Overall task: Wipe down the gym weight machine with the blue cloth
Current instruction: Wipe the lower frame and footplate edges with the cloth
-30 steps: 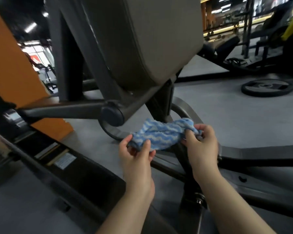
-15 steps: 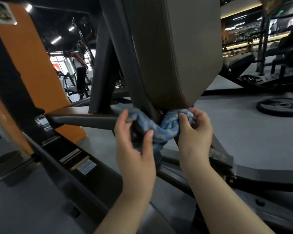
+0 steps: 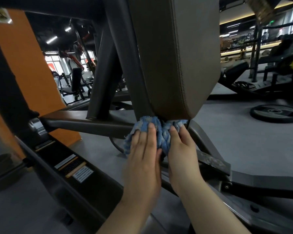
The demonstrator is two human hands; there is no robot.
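I observe the blue cloth (image 3: pixel 156 132) bunched directly under the lower edge of the grey pad (image 3: pixel 174 56) of the weight machine, wrapped about the dark post there. My left hand (image 3: pixel 143 159) lies over the cloth's left portion, fingers (image 3: pixel 151 130) straight and close together, pressing it against the frame bar (image 3: pixel 85 124). My right hand (image 3: pixel 183 154) holds the right portion, its fingers curled into the fabric; the thumb is hidden. Cloth shows above and between both sets of fingers. A weight plate (image 3: pixel 276 113) lies on the floor, well right of them.
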